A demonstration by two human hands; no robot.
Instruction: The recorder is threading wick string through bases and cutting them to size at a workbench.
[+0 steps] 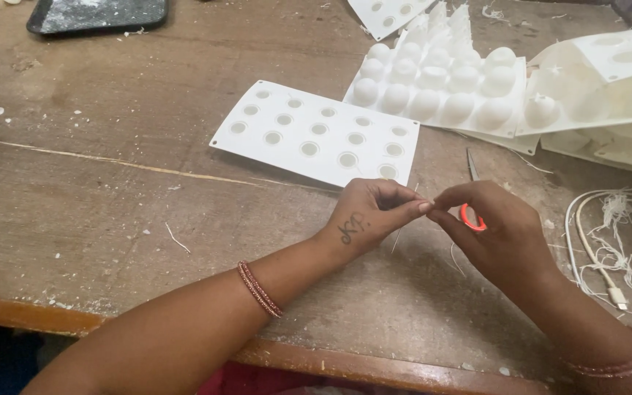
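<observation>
Pinching together above the worn wooden table (96, 183), the left hand (371, 216) and right hand (495, 234) met fingertip to fingertip, each closed on a thin white thread (398, 238) that trailed down between them, barely visible. Red-handled scissors (471, 205) sat in the right hand, blades pointing away. A flat white mould sheet (316, 132) with round holes lay just beyond the hands; a domed white mould (440, 88) stood farther back, and loose thread scraps (616, 249) lay to the right.

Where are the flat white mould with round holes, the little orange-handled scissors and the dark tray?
flat white mould with round holes (298, 117), head view, bare middle.
orange-handled scissors (469, 219), head view, handle loop.
dark tray (96, 16), head view, its surface.
</observation>
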